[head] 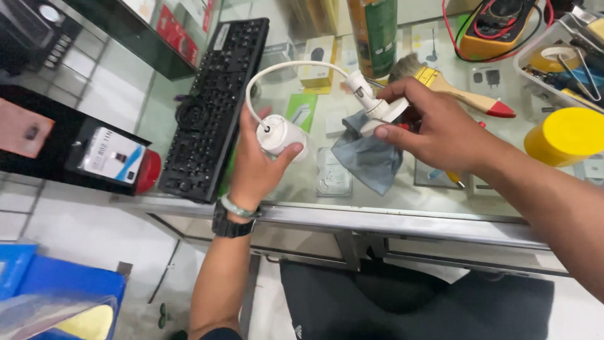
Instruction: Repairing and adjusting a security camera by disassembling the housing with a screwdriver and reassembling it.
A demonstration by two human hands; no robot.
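Left hand (255, 165): clamped on white camera (281, 134)
Right hand (434, 129): grips white plug (371, 101) and grey cloth (368, 157)
Worktop (402, 201): glass

white camera (281, 133), grey-blue cloth (367, 157), black keyboard (214, 104), yellow lid (566, 135)

We see bright, even, diffuse light that leaves only weak shadows. Pale glare washes over the glass surface (402, 189) beyond the black keyboard (214, 107). Near that keyboard the focus is fairly crisp; far from it, toward the frame edges, straight lines bow and detail softens.
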